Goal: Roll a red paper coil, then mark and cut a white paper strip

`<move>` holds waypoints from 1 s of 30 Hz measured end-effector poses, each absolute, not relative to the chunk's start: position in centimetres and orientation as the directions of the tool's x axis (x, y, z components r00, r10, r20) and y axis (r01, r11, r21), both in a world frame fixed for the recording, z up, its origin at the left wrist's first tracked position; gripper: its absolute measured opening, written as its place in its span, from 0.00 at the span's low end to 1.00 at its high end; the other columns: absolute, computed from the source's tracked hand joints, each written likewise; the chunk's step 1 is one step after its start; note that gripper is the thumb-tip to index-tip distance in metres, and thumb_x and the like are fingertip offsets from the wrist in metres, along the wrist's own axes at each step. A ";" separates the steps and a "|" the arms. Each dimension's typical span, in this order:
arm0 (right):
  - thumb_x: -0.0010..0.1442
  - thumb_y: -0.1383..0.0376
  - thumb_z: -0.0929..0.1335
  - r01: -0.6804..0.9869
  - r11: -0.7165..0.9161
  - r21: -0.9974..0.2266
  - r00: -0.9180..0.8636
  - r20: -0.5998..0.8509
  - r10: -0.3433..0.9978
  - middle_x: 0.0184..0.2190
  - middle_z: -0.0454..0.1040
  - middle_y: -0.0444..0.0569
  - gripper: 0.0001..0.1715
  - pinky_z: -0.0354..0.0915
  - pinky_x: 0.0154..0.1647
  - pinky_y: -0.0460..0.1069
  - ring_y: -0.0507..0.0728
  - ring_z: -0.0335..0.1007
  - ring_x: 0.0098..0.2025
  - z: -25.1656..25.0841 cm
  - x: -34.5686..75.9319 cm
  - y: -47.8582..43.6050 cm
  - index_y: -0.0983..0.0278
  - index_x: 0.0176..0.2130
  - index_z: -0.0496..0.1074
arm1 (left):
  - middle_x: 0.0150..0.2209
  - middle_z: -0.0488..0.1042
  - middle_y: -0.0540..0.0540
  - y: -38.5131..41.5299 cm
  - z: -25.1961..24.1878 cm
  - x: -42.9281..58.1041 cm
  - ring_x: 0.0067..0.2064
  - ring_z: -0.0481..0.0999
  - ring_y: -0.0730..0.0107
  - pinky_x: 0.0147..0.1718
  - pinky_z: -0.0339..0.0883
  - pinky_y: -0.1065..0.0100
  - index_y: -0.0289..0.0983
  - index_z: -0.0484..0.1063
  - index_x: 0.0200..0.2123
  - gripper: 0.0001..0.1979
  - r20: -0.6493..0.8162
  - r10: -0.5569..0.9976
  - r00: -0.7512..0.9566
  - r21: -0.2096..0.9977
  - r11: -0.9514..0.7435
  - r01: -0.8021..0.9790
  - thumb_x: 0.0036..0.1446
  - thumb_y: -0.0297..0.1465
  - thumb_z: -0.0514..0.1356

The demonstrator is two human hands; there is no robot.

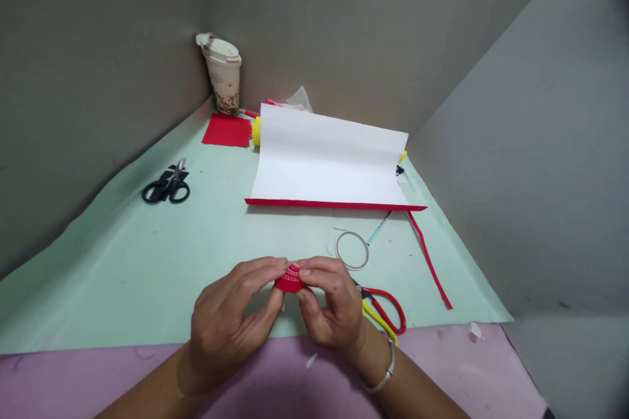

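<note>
Between both hands is a small red fan-shaped piece (290,279) with curved rows of white marks. My left hand (236,308) pinches its left side between thumb and fingers. The right side is pinched by my right hand (331,304), which wears a bracelet at the wrist. Scissors with red and yellow handles (392,304) lie just beside and partly behind my right hand. A thin ring or roll of tape (352,250) rests beyond that hand, with a light blue pen-like stick (379,229) near it.
A large white sheet with a red edge (329,163) stands curved at the back. Black scissors (167,184) lie at left. Behind are red paper (227,130) and a lidded cup (225,75). A red strip (430,262) lies at right. Grey walls (314,26) enclose the table.
</note>
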State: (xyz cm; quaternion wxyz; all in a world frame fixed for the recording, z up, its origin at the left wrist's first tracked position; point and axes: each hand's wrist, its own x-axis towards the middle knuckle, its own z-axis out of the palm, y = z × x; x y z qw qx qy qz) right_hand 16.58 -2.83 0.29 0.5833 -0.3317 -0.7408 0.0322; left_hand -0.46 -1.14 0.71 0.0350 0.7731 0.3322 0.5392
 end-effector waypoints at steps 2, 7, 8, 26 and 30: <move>0.63 0.75 0.66 0.428 0.776 -0.463 -0.079 0.837 0.542 0.41 0.77 0.53 0.23 0.79 0.41 0.52 0.57 0.77 0.44 0.3 16.4 -2.9 0.61 0.56 0.69 | 0.38 0.85 0.45 -1.2 0.6 -0.4 0.39 0.86 0.66 0.41 0.81 0.69 0.37 0.75 0.45 0.10 0.794 0.579 0.186 0.443 -0.759 0.477 0.61 0.22 0.61; 0.63 0.72 0.68 0.291 0.731 -0.617 -0.032 0.758 0.652 0.43 0.75 0.54 0.22 0.80 0.37 0.50 0.58 0.75 0.46 0.2 16.4 -3.0 0.61 0.55 0.70 | 0.38 0.85 0.47 -1.1 0.7 -0.5 0.39 0.87 0.65 0.41 0.82 0.68 0.40 0.75 0.45 0.10 0.768 0.606 0.209 0.451 -0.742 0.496 0.63 0.23 0.60; 0.63 0.72 0.68 0.287 0.730 -0.620 -0.033 0.756 0.654 0.43 0.75 0.54 0.22 0.80 0.37 0.50 0.58 0.75 0.46 0.2 16.4 -3.0 0.60 0.55 0.71 | 0.39 0.86 0.48 -1.1 0.8 -0.5 0.39 0.87 0.65 0.40 0.82 0.68 0.40 0.75 0.46 0.10 0.766 0.607 0.214 0.450 -0.743 0.495 0.64 0.23 0.60; 0.60 0.71 0.71 0.352 0.614 -0.706 -0.104 0.623 0.775 0.45 0.74 0.51 0.26 0.79 0.39 0.51 0.58 0.73 0.46 0.1 16.9 -2.3 0.55 0.57 0.71 | 0.39 0.84 0.51 0.9 -0.3 -0.7 0.41 0.83 0.66 0.44 0.76 0.68 0.47 0.80 0.46 0.13 0.063 0.978 0.200 0.997 -0.069 0.026 0.57 0.38 0.69; 0.60 0.72 0.71 0.443 0.551 -0.707 -0.012 0.610 0.792 0.44 0.73 0.52 0.25 0.79 0.36 0.50 0.58 0.72 0.46 -0.8 16.9 -1.9 0.56 0.55 0.71 | 0.39 0.84 0.46 1.5 0.2 -0.6 0.42 0.82 0.63 0.46 0.74 0.64 0.41 0.80 0.45 0.18 -0.247 0.928 0.278 0.955 0.282 -0.093 0.58 0.46 0.67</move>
